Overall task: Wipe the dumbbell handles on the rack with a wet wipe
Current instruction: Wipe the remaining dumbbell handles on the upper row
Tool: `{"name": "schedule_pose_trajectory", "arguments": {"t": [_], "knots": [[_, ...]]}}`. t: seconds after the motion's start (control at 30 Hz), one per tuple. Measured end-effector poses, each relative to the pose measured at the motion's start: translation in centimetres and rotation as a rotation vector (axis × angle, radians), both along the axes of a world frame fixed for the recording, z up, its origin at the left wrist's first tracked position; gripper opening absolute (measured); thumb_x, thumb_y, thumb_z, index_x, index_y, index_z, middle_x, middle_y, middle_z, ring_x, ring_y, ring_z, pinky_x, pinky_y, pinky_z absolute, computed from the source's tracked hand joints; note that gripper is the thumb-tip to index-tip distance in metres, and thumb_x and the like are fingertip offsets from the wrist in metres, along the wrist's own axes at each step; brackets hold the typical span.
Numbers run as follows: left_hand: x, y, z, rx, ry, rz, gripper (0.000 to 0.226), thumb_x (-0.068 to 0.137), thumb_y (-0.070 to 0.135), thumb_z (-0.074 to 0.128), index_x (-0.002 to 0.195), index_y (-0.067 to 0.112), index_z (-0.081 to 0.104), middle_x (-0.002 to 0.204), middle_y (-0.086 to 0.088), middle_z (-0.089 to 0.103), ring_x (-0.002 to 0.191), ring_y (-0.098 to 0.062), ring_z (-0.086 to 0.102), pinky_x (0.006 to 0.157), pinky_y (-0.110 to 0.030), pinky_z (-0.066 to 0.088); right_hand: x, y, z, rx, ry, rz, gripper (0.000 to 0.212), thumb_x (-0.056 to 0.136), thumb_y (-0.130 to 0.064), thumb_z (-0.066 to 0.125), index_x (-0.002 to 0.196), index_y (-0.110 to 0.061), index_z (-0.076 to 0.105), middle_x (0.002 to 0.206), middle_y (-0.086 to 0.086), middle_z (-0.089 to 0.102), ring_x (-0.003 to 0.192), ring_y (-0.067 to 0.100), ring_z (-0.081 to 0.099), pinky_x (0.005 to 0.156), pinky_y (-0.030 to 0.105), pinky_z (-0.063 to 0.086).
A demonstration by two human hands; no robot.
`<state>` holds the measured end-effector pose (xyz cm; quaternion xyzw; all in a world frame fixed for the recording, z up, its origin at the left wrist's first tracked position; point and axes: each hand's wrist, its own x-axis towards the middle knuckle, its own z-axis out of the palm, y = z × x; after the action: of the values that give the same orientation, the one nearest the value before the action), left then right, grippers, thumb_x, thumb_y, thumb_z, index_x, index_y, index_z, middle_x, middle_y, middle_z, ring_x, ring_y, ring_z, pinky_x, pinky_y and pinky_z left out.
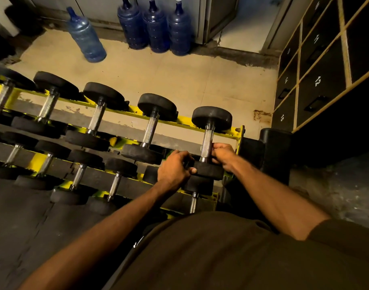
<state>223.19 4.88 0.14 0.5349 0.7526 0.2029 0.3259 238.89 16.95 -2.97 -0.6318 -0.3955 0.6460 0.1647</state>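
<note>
Head view: your rack is yellow-railed and runs across in front of you; the dumbbell you are working on lies at the rack's right end, on its top tier, with one black head on the far rail and the other on the near rail; its steel handle bridges the gap between those rails. Your right hand is at the near end of that handle; its grip is closed, fingers curled round the steel, and whatever lies under them is hidden. Your left hand has its grip closed on the same dumbbell's near head, fingers over the rim and thumb lying on the rubber. Four more dumbbells sit along the rack's top tier towards its left end; smaller ones lie on the rack's lower tier, nearer you. Beyond the rack, three blue jugs stand together by the far wall; a fourth jug leans apart from them; numbered lockers stand off the rack's right end.
</note>
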Motion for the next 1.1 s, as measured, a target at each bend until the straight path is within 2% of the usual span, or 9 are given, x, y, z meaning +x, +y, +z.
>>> {"name": "schedule_pose_trajectory", "arguments": {"t": [0.13,0.27,0.33,0.4,0.53,0.67,0.8,0.97,1.1], "knots": [[0.0,0.0,-0.3,0.018,-0.010,0.001,0.026,0.078,0.032,0.084,0.094,0.035,0.064,0.111,0.012,0.058,0.094,-0.013,0.063,0.071,-0.046,0.061,1.8,0.1,0.4,0.031,-0.138,0.233,0.020,0.090,0.002,0.062,0.098,-0.013,0.073,0.099,0.006,0.070,0.088,0.015,0.066,0.062,0.023,0.054],[0.0,0.1,-0.3,0.020,0.003,-0.007,0.028,0.077,0.033,0.085,0.097,0.035,0.065,0.111,0.012,0.059,0.095,-0.013,0.063,0.076,-0.045,0.061,2.6,1.6,0.7,0.028,0.072,-0.088,0.019,0.081,0.003,0.073,0.093,-0.011,0.074,0.108,0.009,0.072,0.099,0.022,0.069,0.078,0.034,0.061],[0.0,0.1,-0.4,0.019,-0.005,-0.006,0.027,0.078,0.033,0.085,0.097,0.034,0.065,0.111,0.012,0.058,0.095,-0.012,0.063,0.075,-0.044,0.061,1.7,1.4,0.4,0.183,0.039,-0.176,0.023,0.076,0.002,0.079,0.095,-0.010,0.074,0.102,0.007,0.073,0.095,0.021,0.070,0.083,0.035,0.060],[0.1,0.0,-0.3,0.023,0.002,-0.007,0.026,0.079,0.032,0.084,0.098,0.032,0.065,0.111,0.012,0.058,0.095,-0.011,0.063,0.077,-0.042,0.061,1.2,0.5,0.5,0.392,-0.114,-0.001,0.025,0.075,-0.002,0.082,0.098,-0.010,0.075,0.093,-0.001,0.072,0.089,0.013,0.069,0.080,0.028,0.059],[0.0,0.0,-0.2,0.030,0.022,-0.003,0.025,0.079,0.031,0.083,0.097,0.032,0.066,0.113,0.012,0.059,0.096,-0.012,0.063,0.081,-0.042,0.060,2.3,-1.0,1.3,0.665,-0.315,0.593,0.019,0.079,-0.011,0.080,0.097,-0.014,0.077,0.086,-0.012,0.066,0.084,0.003,0.063,0.074,0.019,0.056],[0.4,-0.2,-0.3,0.031,0.020,-0.001,0.024,0.081,0.030,0.082,0.098,0.031,0.066,0.114,0.010,0.058,0.097,-0.012,0.062,0.081,-0.041,0.059,1.3,0.1,1.9,0.878,-0.344,0.557,0.019,0.083,-0.014,0.077,0.102,-0.013,0.076,0.092,-0.007,0.068,0.084,0.003,0.060,0.078,0.029,0.058],[0.4,-0.4,-0.4,0.027,0.026,0.019,0.027,0.081,0.030,0.082,0.102,0.031,0.067,0.114,0.010,0.059,0.097,-0.012,0.063,0.081,-0.043,0.059,-1.6,1.5,2.7,1.035,-0.703,0.698,0.018,0.091,-0.028,0.068,0.107,-0.026,0.076,0.106,-0.007,0.073,0.097,0.014,0.065,0.076,0.029,0.053],[0.6,-0.3,-0.4,0.039,0.018,0.023,0.031,0.080,0.033,0.083,0.107,0.030,0.069,0.114,0.010,0.060,0.096,-0.012,0.064,0.081,-0.042,0.059,-5.3,2.4,4.1,0.785,-1.018,1.258,0.018,0.090,-0.027,0.068,0.106,-0.019,0.073,0.100,0.000,0.071,0.094,0.022,0.064,0.075,0.032,0.052],[0.5,-0.4,-0.2,0.040,0.043,0.018,0.028,0.080,0.034,0.083,0.104,0.031,0.069,0.113,0.010,0.060,0.095,-0.013,0.063,0.079,-0.040,0.057,-6.7,3.5,5.4,0.402,-0.797,1.463,0.025,0.088,-0.019,0.070,0.113,-0.017,0.073,0.106,-0.001,0.071,0.086,0.015,0.061,0.064,0.027,0.051]]}}
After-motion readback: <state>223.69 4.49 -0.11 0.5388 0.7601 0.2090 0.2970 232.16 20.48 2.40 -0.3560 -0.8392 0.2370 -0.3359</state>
